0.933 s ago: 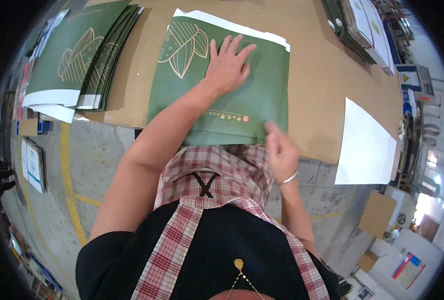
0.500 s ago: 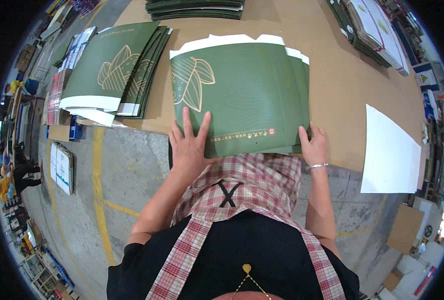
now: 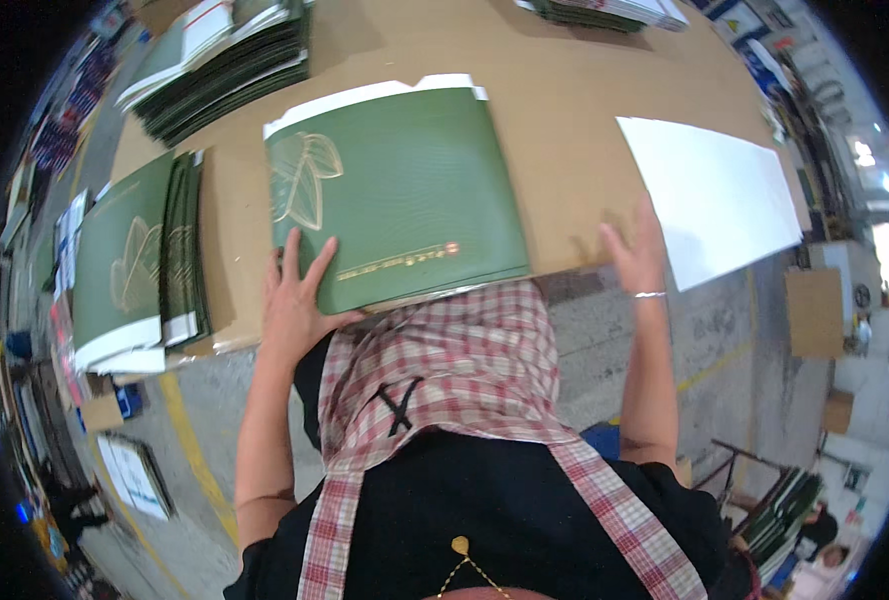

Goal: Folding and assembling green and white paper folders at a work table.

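Note:
A small stack of green printed card sheets (image 3: 405, 190) with gold leaf line art and white tabbed far edges lies before me at the table's front edge. My left hand (image 3: 295, 305) rests with spread fingers on its near left corner. To the right, my right hand (image 3: 640, 255) is off the stack, slightly blurred, with its fingers stretched out and nothing in it. That hand is beside the left edge of a plain white sheet (image 3: 720, 195); whether it touches the sheet I cannot tell.
Overlapping green sheets (image 3: 125, 250) lie at the table's left end. A taller stack of green sheets (image 3: 230, 85) stands at the far left, and a white-topped bundle (image 3: 615, 14) at the far right. The brown tabletop (image 3: 565, 190) ends close to my apron.
My right hand has left the right edge of the green stack and moved right to the white sheet. The stack's sheets now line up more evenly. My view has shifted to the right.

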`<control>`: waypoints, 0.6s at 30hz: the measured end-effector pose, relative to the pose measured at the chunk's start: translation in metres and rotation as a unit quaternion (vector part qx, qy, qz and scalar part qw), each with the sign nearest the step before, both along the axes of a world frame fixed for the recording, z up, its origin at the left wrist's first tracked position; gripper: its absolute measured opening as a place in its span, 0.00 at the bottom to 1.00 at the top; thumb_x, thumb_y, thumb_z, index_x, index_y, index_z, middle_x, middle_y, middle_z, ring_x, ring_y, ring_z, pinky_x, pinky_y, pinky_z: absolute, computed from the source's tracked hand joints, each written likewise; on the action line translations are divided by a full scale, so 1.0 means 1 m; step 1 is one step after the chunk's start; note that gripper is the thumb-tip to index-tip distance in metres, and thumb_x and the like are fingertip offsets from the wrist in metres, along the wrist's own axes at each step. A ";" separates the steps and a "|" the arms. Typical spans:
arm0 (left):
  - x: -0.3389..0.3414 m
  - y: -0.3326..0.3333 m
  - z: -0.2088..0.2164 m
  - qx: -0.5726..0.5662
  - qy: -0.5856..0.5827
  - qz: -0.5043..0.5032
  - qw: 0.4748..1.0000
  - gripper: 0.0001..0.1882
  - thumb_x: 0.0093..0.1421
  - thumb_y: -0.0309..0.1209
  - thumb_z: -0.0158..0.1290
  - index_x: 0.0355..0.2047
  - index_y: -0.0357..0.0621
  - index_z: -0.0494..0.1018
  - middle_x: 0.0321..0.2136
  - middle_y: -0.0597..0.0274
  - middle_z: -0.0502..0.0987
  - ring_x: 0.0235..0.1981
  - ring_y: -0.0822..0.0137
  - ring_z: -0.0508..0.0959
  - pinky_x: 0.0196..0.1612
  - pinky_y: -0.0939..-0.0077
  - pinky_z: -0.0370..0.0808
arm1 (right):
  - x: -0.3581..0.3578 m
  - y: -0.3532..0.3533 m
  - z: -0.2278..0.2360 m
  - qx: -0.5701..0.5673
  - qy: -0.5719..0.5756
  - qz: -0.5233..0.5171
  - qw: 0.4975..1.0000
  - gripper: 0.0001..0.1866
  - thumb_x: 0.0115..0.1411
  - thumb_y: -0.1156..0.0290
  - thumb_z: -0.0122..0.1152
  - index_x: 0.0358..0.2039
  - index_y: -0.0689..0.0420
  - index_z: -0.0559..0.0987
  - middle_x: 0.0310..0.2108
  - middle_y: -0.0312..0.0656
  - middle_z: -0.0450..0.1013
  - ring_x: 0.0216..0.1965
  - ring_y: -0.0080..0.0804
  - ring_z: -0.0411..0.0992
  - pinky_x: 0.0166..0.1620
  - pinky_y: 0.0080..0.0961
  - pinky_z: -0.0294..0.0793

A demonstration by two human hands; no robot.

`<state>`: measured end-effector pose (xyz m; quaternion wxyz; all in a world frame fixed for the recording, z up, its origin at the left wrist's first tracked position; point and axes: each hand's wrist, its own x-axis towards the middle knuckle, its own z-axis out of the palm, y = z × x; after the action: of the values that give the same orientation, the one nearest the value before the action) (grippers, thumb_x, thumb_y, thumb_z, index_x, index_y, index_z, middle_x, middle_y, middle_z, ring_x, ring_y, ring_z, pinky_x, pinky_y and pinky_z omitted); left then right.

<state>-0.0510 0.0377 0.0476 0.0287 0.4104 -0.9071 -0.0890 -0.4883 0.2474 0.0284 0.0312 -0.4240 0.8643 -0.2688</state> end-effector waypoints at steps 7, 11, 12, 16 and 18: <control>-0.008 -0.013 -0.009 0.000 0.090 -0.070 0.993 0.57 0.40 0.59 0.69 0.69 0.62 0.59 0.69 0.40 0.49 0.68 0.30 0.51 0.70 0.41 0.51 | -0.146 0.167 -0.010 0.337 0.109 -0.007 0.935 0.46 0.58 0.58 0.69 0.72 0.45 0.54 0.67 0.58 0.59 0.69 0.54 0.55 0.66 0.43 0.62; -0.005 -0.007 -0.002 -0.030 -0.028 -0.018 0.999 0.55 0.40 0.62 0.68 0.69 0.67 0.59 0.69 0.41 0.49 0.66 0.24 0.51 0.69 0.39 0.51 | -0.168 0.175 0.002 0.247 0.035 0.030 0.968 0.24 0.67 0.66 0.56 0.63 0.50 0.71 0.58 0.54 0.71 0.57 0.51 0.72 0.56 0.37 0.73; -0.002 -0.008 -0.007 -0.029 -0.001 -0.022 0.999 0.55 0.40 0.63 0.67 0.68 0.68 0.59 0.69 0.42 0.49 0.65 0.22 0.51 0.68 0.37 0.52 | -0.182 0.174 0.007 0.249 -0.001 0.020 0.968 0.20 0.68 0.64 0.54 0.60 0.52 0.74 0.55 0.54 0.74 0.53 0.49 0.75 0.53 0.35 0.74; 0.015 -0.013 -0.023 -0.024 0.065 -0.016 0.997 0.53 0.41 0.64 0.66 0.68 0.69 0.60 0.70 0.43 0.50 0.65 0.23 0.52 0.66 0.35 0.55 | -0.180 0.130 0.023 0.115 0.266 -0.083 0.953 0.18 0.71 0.65 0.45 0.55 0.56 0.77 0.51 0.51 0.76 0.50 0.45 0.77 0.52 0.37 0.75; 0.017 -0.018 -0.026 -0.035 0.067 -0.021 0.997 0.52 0.45 0.66 0.61 0.69 0.68 0.59 0.69 0.42 0.51 0.65 0.24 0.54 0.65 0.36 0.56 | -0.164 0.095 0.035 0.056 0.277 0.015 0.959 0.18 0.71 0.70 0.43 0.56 0.57 0.76 0.51 0.48 0.76 0.51 0.43 0.76 0.54 0.36 0.73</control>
<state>-0.0336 0.0195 0.0214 0.1013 0.3833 -0.9141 -0.0853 -0.6521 0.3424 0.0631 -0.1820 -0.4923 0.8463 -0.0909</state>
